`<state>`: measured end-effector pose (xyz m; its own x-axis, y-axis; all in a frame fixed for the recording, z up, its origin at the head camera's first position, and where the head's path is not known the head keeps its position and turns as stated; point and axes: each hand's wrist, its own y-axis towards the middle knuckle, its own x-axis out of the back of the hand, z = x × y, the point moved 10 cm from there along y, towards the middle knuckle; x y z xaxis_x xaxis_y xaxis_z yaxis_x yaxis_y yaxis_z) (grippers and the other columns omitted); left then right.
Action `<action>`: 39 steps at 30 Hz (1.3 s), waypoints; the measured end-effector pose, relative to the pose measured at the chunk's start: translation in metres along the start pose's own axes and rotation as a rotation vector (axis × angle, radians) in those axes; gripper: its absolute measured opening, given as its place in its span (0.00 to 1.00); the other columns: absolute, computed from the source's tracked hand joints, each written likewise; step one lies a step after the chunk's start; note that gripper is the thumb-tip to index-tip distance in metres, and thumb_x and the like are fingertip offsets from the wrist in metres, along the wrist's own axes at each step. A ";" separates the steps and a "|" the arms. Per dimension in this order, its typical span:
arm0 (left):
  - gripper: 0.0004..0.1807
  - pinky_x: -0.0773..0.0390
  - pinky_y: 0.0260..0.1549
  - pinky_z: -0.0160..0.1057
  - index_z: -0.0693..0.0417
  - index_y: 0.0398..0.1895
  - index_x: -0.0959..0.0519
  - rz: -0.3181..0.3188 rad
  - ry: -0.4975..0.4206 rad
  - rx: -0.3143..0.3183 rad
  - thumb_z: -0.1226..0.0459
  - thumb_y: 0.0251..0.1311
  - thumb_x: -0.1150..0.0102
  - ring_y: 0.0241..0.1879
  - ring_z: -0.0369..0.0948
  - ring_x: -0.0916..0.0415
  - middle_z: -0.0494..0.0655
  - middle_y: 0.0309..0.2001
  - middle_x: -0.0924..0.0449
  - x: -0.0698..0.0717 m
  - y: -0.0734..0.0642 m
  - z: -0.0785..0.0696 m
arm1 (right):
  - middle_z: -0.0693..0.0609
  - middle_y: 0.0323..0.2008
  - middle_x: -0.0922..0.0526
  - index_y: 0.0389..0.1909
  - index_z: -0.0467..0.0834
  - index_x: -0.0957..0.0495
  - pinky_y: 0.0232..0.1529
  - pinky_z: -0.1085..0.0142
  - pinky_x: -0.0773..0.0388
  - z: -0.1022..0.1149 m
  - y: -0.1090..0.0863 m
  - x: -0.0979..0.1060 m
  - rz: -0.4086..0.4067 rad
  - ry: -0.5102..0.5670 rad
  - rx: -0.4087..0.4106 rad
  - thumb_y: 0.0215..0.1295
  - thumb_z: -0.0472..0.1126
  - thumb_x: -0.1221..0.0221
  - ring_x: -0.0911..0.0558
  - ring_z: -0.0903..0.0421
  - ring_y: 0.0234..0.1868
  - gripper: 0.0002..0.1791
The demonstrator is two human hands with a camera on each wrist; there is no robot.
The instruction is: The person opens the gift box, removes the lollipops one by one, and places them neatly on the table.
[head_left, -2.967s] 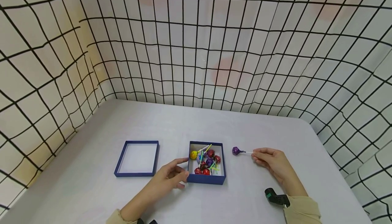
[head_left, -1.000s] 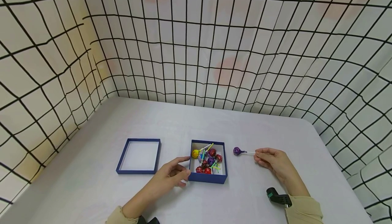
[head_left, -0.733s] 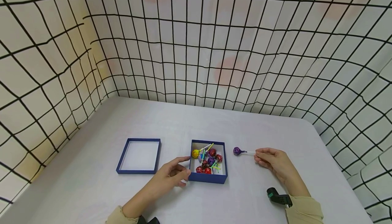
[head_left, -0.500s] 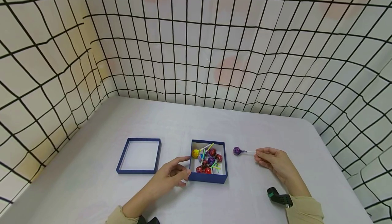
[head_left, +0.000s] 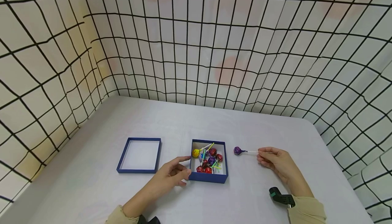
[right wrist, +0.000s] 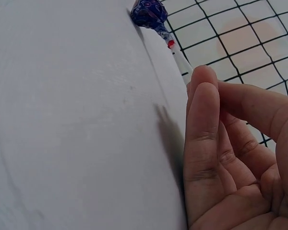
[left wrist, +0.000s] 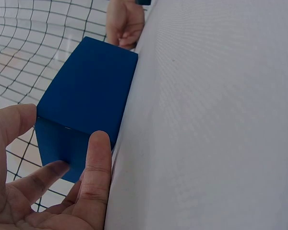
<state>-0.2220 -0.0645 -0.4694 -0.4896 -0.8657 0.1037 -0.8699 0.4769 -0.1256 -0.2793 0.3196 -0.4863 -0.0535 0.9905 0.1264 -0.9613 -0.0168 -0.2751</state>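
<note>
Head view high, forward-down; wrist views close; head, left wrist share box (head_left: 208, 177).

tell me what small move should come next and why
Probably move the held lollipop over the box: the right hand pinches its stick, the box stands open with other lollipops in it, and the left hand touches its side, which may help steady it.

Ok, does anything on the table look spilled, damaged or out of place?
Nothing looks spilled or damaged. The one odd item out is the purple lollipop, right of the blue box while the other lollipops lie jumbled inside. It isn't simply stray, though: the right hand pinches its stick.
</note>
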 end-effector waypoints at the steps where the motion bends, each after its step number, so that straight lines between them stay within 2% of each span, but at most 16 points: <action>1: 0.34 0.09 0.45 0.36 0.59 0.81 0.34 -0.001 0.000 0.000 0.55 0.79 0.39 0.46 0.44 0.16 0.57 0.50 0.17 0.000 0.000 0.000 | 0.58 0.39 0.09 0.62 0.30 0.22 0.45 0.72 0.10 0.000 -0.001 0.001 -0.003 -0.009 0.000 0.80 0.39 0.39 0.10 0.65 0.40 0.19; 7: 0.34 0.09 0.45 0.37 0.59 0.81 0.34 -0.004 0.009 -0.003 0.55 0.79 0.39 0.45 0.44 0.16 0.57 0.50 0.17 0.000 -0.001 -0.002 | 0.59 0.38 0.09 0.63 0.29 0.23 0.44 0.72 0.11 0.009 -0.004 0.003 -0.006 -0.072 0.024 0.80 0.44 0.38 0.12 0.65 0.40 0.23; 12: 0.34 0.08 0.44 0.37 0.59 0.81 0.34 -0.004 0.009 -0.011 0.56 0.79 0.39 0.45 0.44 0.16 0.57 0.49 0.17 0.000 0.000 -0.002 | 0.59 0.39 0.09 0.63 0.27 0.23 0.44 0.72 0.11 0.020 -0.005 0.001 0.017 -0.105 0.055 0.80 0.43 0.38 0.11 0.65 0.41 0.23; 18: 0.34 0.08 0.44 0.38 0.61 0.80 0.34 -0.002 0.009 -0.029 0.56 0.79 0.39 0.44 0.42 0.16 0.57 0.49 0.17 0.000 0.000 -0.003 | 0.54 0.42 0.10 0.64 0.26 0.24 0.46 0.71 0.10 0.038 -0.002 -0.009 0.059 -0.203 0.084 0.79 0.46 0.36 0.11 0.63 0.42 0.28; 24: 0.34 0.08 0.44 0.37 0.61 0.80 0.34 -0.003 0.007 -0.024 0.56 0.79 0.39 0.44 0.43 0.16 0.56 0.48 0.17 0.000 0.000 -0.001 | 0.43 0.48 0.09 0.64 0.26 0.24 0.46 0.70 0.10 0.069 -0.002 -0.030 0.137 -0.327 0.135 0.79 0.46 0.36 0.10 0.60 0.43 0.28; 28: 0.33 0.08 0.43 0.37 0.60 0.80 0.33 -0.004 0.006 -0.024 0.56 0.79 0.39 0.44 0.44 0.16 0.55 0.48 0.17 0.000 0.001 0.000 | 0.37 0.50 0.10 0.63 0.27 0.22 0.47 0.69 0.09 0.088 -0.003 -0.051 0.211 -0.403 0.169 0.78 0.46 0.35 0.09 0.54 0.45 0.27; 35: 0.33 0.08 0.43 0.40 0.62 0.80 0.35 -0.003 -0.003 -0.038 0.58 0.80 0.40 0.44 0.45 0.16 0.57 0.49 0.17 0.000 -0.001 -0.003 | 0.37 0.50 0.10 0.62 0.32 0.19 0.48 0.66 0.09 0.110 -0.002 -0.082 0.302 -0.476 0.198 0.78 0.46 0.35 0.10 0.53 0.44 0.24; 39: 0.33 0.08 0.43 0.38 0.61 0.80 0.34 -0.008 0.007 -0.029 0.57 0.79 0.40 0.44 0.43 0.16 0.57 0.48 0.17 0.000 -0.001 -0.003 | 0.39 0.46 0.09 0.59 0.34 0.17 0.48 0.66 0.09 0.121 -0.003 -0.103 0.356 -0.514 0.222 0.78 0.45 0.35 0.10 0.49 0.44 0.20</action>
<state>-0.2213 -0.0648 -0.4664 -0.4829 -0.8685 0.1120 -0.8751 0.4743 -0.0960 -0.3039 0.2013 -0.3836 -0.4471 0.7290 0.5183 -0.8912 -0.4130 -0.1878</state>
